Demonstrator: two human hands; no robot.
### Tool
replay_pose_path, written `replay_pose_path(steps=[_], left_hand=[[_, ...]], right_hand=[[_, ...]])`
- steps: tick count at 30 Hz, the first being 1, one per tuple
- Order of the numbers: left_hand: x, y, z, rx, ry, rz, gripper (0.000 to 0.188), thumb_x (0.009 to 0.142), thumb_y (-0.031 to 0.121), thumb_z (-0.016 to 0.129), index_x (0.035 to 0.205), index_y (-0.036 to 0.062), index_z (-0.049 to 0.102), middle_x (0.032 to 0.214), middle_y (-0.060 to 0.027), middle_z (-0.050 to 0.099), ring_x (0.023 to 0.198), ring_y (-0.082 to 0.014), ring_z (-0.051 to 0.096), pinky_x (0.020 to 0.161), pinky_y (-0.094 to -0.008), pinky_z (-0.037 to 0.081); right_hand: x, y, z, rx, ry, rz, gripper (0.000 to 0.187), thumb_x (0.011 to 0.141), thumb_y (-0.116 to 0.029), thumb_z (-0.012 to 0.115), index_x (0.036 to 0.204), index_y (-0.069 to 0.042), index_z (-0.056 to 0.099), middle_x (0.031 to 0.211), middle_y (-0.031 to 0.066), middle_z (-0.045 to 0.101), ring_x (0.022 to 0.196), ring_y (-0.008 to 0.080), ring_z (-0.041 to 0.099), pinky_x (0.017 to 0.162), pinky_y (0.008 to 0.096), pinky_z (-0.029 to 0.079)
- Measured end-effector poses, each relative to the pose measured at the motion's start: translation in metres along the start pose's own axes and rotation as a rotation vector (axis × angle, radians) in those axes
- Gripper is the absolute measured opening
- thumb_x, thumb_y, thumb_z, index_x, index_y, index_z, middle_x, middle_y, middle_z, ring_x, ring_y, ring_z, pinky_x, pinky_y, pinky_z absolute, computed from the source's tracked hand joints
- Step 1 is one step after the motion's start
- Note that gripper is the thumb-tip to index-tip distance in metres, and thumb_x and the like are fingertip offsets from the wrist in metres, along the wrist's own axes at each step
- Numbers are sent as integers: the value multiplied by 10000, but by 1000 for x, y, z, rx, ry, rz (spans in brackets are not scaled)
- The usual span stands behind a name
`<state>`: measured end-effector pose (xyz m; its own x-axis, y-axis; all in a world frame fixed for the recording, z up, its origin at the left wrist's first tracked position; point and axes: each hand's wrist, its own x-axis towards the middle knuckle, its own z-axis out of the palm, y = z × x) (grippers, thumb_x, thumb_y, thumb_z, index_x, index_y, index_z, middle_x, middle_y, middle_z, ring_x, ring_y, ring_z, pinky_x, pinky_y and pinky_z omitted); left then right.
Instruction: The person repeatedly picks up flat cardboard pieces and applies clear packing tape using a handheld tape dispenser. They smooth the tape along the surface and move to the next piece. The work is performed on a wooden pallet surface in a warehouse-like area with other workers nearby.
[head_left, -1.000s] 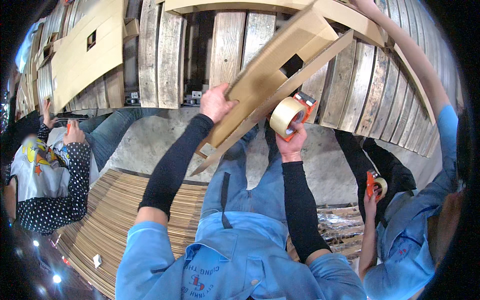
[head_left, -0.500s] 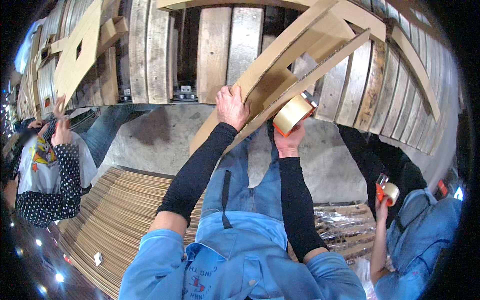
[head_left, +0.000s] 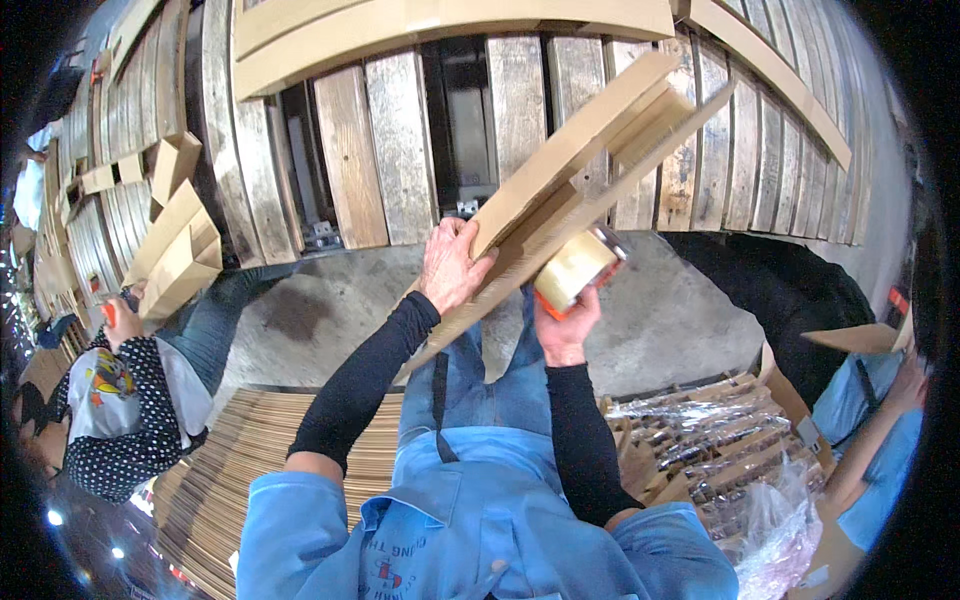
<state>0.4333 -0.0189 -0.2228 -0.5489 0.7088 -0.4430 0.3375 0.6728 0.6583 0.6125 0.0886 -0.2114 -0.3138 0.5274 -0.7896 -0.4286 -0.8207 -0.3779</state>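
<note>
As I watch from a distance through the head camera, the far left belongs to a co-worker in a dotted sleeve (head_left: 135, 430), beside a folded cardboard piece (head_left: 190, 250) that reaches past the near edge of the slatted wooden table (head_left: 345, 150). Below, a stack of flat cardboard (head_left: 250, 490) fans out its layered edges, and grey floor (head_left: 350, 310) gives a strip of room between stack and table.

Near the middle, I have the left hand (head_left: 452, 262) grasping the left wall of a long cardboard channel (head_left: 570, 150), fingers over the edge. The channel slants from the lower left to the upper right, its near end in front of the jeans, its far end above the slats. Its two walls stand apart, leaving a trough between their edges. Beyond that far end, a broad cardboard strip (head_left: 450, 30) crosses the table.

Just right of the channel, I see the right hand (head_left: 570, 325) wrapped around an orange dispenser with a tape roll (head_left: 578, 270); whether the roll touches the channel's right wall, I can't quite tell.

Farther right, floor separates that hand from dark trouser legs (head_left: 770, 290). A narrow cardboard strip (head_left: 775, 80) angles across the slats above, and a film-wrapped bundle (head_left: 700, 430) sits below.
</note>
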Motion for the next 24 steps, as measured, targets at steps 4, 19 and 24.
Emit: replay_pose_path(steps=[4,19,24], left_hand=[[22,0,-8,42,-74,-80,471,901,300,658,1237,-23,590,1117,-252,571,1064,-429,548,974,-488,447],[42,57,11,57,-91,41,678,925,475,690,1326,-44,522,1389,-251,497,1289,-438,482,1077,-496,404],[52,57,33,21,-71,22,576,919,397,666,1321,4,541,1422,-239,468,1279,-445,480,1054,-512,414]], right_hand=[[8,-45,-11,32,14,-133,519,918,-112,585,1429,-85,498,1338,75,632,1199,247,637,1016,443,516],[46,-63,59,-133,31,-318,485,951,41,618,1413,-48,499,1338,78,598,1227,209,593,1048,391,496],[59,-85,25,21,4,-164,370,989,-48,610,1354,-32,556,1215,79,673,1142,218,660,1008,399,530]])
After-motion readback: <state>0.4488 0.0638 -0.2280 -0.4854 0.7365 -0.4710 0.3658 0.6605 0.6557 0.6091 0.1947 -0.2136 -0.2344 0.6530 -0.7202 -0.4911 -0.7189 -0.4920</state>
